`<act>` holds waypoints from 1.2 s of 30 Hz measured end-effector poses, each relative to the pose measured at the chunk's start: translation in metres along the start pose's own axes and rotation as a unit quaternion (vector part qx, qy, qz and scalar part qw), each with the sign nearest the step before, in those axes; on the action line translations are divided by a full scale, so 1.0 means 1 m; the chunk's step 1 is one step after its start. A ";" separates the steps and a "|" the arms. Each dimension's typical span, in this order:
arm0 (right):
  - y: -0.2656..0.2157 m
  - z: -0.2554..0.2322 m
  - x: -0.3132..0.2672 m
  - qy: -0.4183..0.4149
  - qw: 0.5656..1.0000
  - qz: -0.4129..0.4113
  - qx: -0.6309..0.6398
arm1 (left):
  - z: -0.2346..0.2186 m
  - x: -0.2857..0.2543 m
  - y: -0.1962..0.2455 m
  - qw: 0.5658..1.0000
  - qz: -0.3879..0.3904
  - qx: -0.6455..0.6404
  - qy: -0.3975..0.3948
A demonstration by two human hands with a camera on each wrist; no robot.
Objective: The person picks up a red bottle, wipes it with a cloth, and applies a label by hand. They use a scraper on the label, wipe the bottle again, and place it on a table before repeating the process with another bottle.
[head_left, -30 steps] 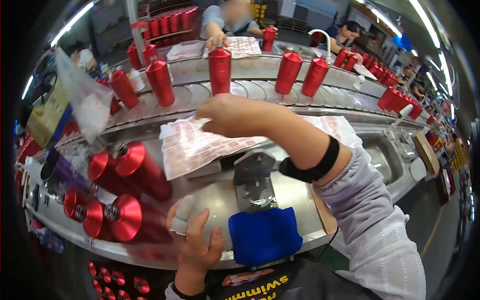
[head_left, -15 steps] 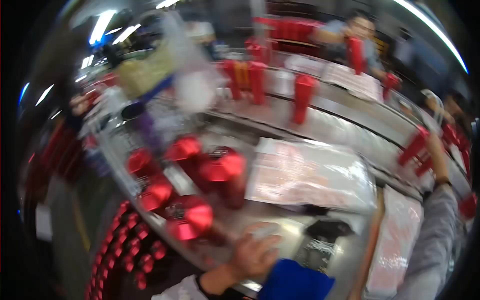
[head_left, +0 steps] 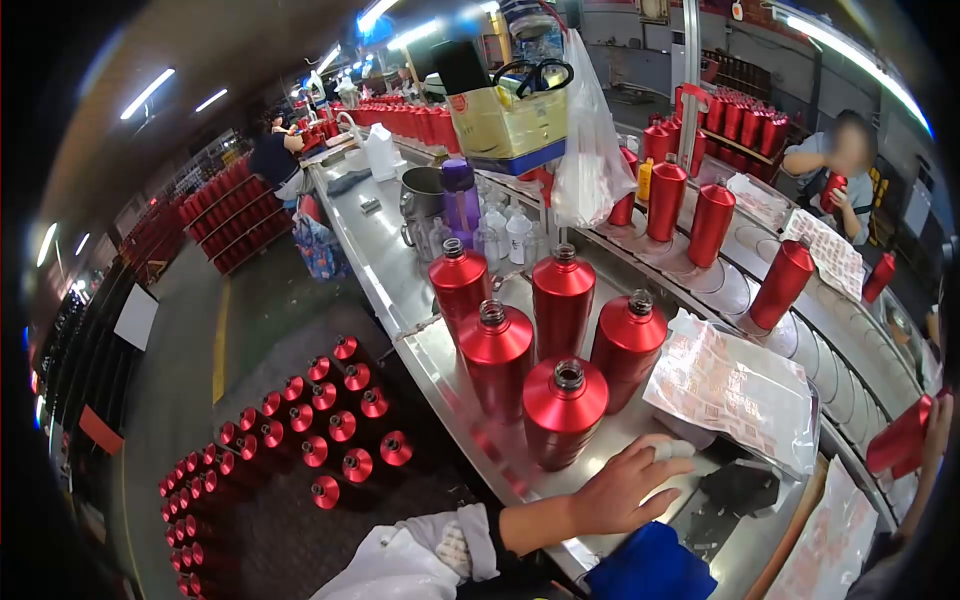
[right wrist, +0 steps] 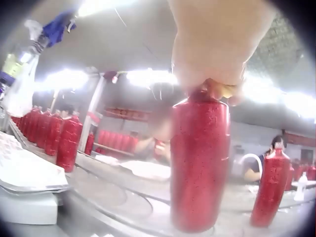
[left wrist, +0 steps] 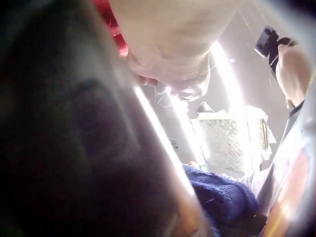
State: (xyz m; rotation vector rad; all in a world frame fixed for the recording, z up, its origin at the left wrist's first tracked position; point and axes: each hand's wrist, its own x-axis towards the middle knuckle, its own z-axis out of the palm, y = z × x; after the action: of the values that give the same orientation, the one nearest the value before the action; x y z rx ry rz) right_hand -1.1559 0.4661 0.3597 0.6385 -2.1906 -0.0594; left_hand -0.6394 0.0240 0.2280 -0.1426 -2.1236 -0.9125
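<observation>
At the right edge of the head view my right hand (head_left: 938, 440) is partly cut off beside a red metal bottle (head_left: 898, 437). The right wrist view shows that hand (right wrist: 217, 44) from close up, its fingers gripping the bottle (right wrist: 200, 163) at its neck, over the conveyor. My left hand (head_left: 625, 492) is held low over the steel bench with loosely bent fingers and pale covers on fingertips; nothing is in it. A blue cloth (head_left: 650, 565) lies just below it. Left of this hand stand several upright red bottles (head_left: 565, 410) with open threaded necks.
A printed sheet in plastic (head_left: 735, 390) lies beside a dark stand (head_left: 740, 487). The curved conveyor (head_left: 730, 290) carries more bottles past a person opposite. Jars, a purple bottle (head_left: 460, 200) and a hanging plastic bag (head_left: 592, 140) are farther back. Many bottles (head_left: 325, 490) stand lower left.
The head view has swung left, showing more bench and floor bottles. My right hand has gone from above the sheet to the conveyor at right and grips a bottle. The left hand stays near the cloth.
</observation>
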 end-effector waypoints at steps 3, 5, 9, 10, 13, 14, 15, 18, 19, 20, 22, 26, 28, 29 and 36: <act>-0.081 -0.136 0.002 -0.016 0.980 -0.051 0.191 | 0.007 0.015 0.005 0.996 0.000 -0.076 -0.043; -0.143 -0.214 -0.011 -0.026 0.938 -0.065 0.340 | 0.009 0.037 0.016 0.984 -0.026 -0.162 -0.074; -0.200 -0.260 -0.053 -0.044 0.885 -0.041 0.462 | 0.038 0.079 0.038 0.872 -0.104 -0.431 -0.209; -0.204 -0.254 -0.067 -0.052 0.903 -0.024 0.425 | 0.049 0.086 0.044 0.830 -0.096 -0.489 -0.252; -0.291 -0.262 -0.101 -0.119 0.778 0.016 0.617 | 0.077 0.076 0.072 0.667 -0.081 -0.683 -0.286; -0.314 -0.257 -0.109 -0.122 0.709 0.035 0.694 | 0.081 0.062 0.071 0.586 -0.146 -0.741 -0.293; -0.329 -0.253 -0.118 -0.135 0.664 0.039 0.735 | 0.079 0.049 0.078 0.566 -0.175 -0.760 -0.268; -0.347 -0.240 -0.141 -0.180 0.605 0.089 0.771 | 0.064 0.024 0.077 0.533 -0.270 -0.763 -0.247; -0.354 -0.244 -0.143 -0.198 0.631 0.119 0.741 | 0.066 0.014 0.073 0.517 -0.305 -0.759 -0.251; -0.358 -0.250 -0.145 -0.219 0.660 0.158 0.701 | 0.073 0.009 0.066 0.556 -0.325 -0.729 -0.231; -0.363 -0.246 -0.156 -0.232 0.660 0.164 0.696 | 0.061 0.007 0.073 0.575 -0.347 -0.715 -0.192; -0.374 -0.242 -0.168 -0.216 0.651 0.108 0.720 | 0.015 0.001 0.070 0.590 -0.356 -0.689 -0.222; -0.372 -0.254 -0.165 -0.236 0.666 0.092 0.702 | -0.009 -0.010 0.070 0.614 -0.367 -0.681 -0.158; -0.366 -0.252 -0.168 -0.229 0.667 0.101 0.702 | -0.030 -0.015 0.075 0.653 -0.366 -0.657 -0.094; -0.325 -0.236 -0.173 -0.225 0.692 0.113 0.676 | -0.220 -0.057 0.042 0.893 -0.245 -0.217 0.310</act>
State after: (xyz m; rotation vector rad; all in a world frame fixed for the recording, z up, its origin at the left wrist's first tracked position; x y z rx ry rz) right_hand -0.7531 0.3041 0.3081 1.1693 -2.4551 1.8633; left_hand -0.4450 -0.0776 0.3026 0.4323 -1.3460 -1.4869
